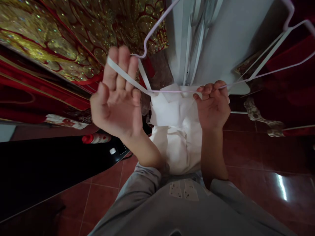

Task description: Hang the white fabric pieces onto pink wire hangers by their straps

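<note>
In the head view, a white strappy garment [169,108] hangs in front of the person's body, below a lilac wire clothes hanger [145,42], and the step in hand looks to be working its left strap [126,76] at the hanger's shoulder notch. The left hand [119,105] is open, palm up, its fingers extended with the strap stretched across them, not clamped on it. The right hand [213,108], well apart from the left, has its fingers curled at the hanger's lower bar; whether they truly grip it, I cannot tell. The right strap [270,53] reaches up to the opposite notch and seems to be looped there. The next move likely calls for guiding the left loop at the hanger end without snagging, while the right hand steadies the bar. The hanger's hook and upper arms are cut off by the top edge. Where the strap wraps behind the left fingers is hidden, so its seating in the notch is unclear. The garment's lower part is lost near the grey top [197,213], and the dark red garment [292,78] at right is dim.
</note>
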Demonstrator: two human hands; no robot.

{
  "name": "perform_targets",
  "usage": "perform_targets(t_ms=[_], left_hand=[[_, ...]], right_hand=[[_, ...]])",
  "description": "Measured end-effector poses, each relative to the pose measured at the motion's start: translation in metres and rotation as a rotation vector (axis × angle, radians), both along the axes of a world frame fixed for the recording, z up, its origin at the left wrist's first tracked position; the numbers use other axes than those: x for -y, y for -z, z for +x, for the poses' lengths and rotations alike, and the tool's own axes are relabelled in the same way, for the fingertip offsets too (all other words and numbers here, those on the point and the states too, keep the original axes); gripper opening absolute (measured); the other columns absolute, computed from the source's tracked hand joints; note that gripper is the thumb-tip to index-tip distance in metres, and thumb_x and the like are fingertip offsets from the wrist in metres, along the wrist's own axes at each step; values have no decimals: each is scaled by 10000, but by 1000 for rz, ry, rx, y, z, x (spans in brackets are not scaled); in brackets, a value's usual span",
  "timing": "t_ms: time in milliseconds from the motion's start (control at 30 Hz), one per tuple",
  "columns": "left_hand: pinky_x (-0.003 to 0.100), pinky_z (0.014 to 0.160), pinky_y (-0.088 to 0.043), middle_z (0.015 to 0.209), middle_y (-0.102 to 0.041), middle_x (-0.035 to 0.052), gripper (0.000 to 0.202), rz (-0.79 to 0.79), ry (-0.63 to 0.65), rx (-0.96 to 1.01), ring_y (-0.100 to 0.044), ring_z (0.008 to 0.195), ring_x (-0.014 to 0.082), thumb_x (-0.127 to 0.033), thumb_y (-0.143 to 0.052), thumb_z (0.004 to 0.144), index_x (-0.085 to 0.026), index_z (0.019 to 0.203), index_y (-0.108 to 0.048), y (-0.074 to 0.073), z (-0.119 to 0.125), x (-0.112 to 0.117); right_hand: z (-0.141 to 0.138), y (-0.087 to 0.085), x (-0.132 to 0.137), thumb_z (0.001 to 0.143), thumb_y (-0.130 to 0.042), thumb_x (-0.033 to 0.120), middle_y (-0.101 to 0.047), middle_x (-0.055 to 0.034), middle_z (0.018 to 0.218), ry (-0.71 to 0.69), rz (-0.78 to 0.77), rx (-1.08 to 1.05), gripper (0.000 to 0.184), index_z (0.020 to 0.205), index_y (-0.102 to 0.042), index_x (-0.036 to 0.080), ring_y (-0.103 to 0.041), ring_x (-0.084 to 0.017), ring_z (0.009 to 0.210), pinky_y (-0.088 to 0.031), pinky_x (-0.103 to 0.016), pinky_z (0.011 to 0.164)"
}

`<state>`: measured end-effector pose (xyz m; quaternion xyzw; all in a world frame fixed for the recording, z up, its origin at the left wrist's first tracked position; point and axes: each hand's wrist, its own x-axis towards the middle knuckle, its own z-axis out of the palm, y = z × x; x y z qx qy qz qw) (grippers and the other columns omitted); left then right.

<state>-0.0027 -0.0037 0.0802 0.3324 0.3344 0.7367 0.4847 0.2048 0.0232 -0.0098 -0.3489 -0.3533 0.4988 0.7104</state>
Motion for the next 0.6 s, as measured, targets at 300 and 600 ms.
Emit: perform_targets(t_ms=[300, 600], left_hand=[[318, 905, -629, 1394, -782, -15, 209, -72, -417, -191, -570, 1548, 337, -302, -709, 1066, -337, 1270, -741, 82, -6, -2], [280, 964, -576, 1361, -755, 31, 722, -57, -388, 0, -704, 1281, 185, -91, -677, 999, -415, 1576, -389, 81, 47, -7]], right_hand=[[-5, -1, 0, 872, -707, 553, -585, 9, 863, -26, -14, -21, 314, 930, -534, 297, -704, -201, 984, -604, -361, 809], [-5, 3, -2, 860, -694, 522, -572, 3, 856, -11, 5, 16, 263, 922, -555, 307, -705, -227, 1004, -647, -435, 869]])
